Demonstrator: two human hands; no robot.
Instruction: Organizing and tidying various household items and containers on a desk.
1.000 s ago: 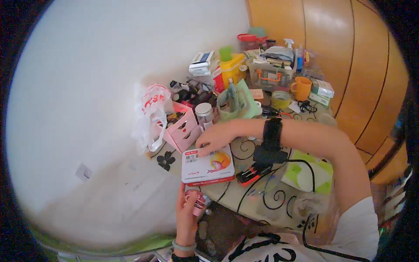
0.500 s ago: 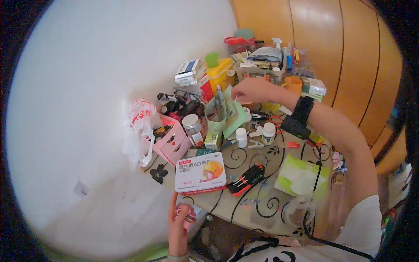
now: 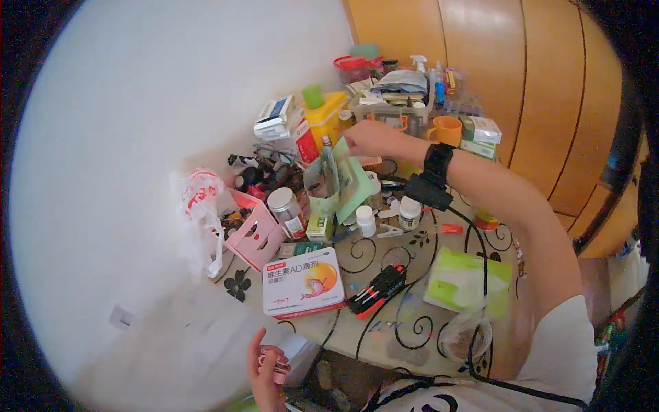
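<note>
My right hand (image 3: 381, 141) reaches across the table, its closed fingers on the top edge of a light green paper packet (image 3: 354, 184). That packet stands upright and spread, next to a small green-and-white box (image 3: 320, 226) and a clear jar with a silver lid (image 3: 287, 211). Low at the front, off the table's edge, my left hand (image 3: 266, 381) is curled round a small pink-and-red object (image 3: 276, 362) whose kind I cannot make out. The nearest thing to it is a flat white-and-red box (image 3: 303, 283) with a yellow fruit picture.
Two white bottles (image 3: 410, 213) stand near a white clip (image 3: 390, 231). A black-and-red screwdriver set (image 3: 379, 288), a green-and-white pack (image 3: 467, 278) and a clear plastic cup (image 3: 467, 336) lie closer. A pink basket (image 3: 257, 240) and plastic bag (image 3: 200, 213) are left; an orange mug (image 3: 446, 130) is behind.
The view has shifted a little, moving the table's things leftward in it. My left hand has drawn down, away from the white-and-red box. My right hand stays at the green packet.
</note>
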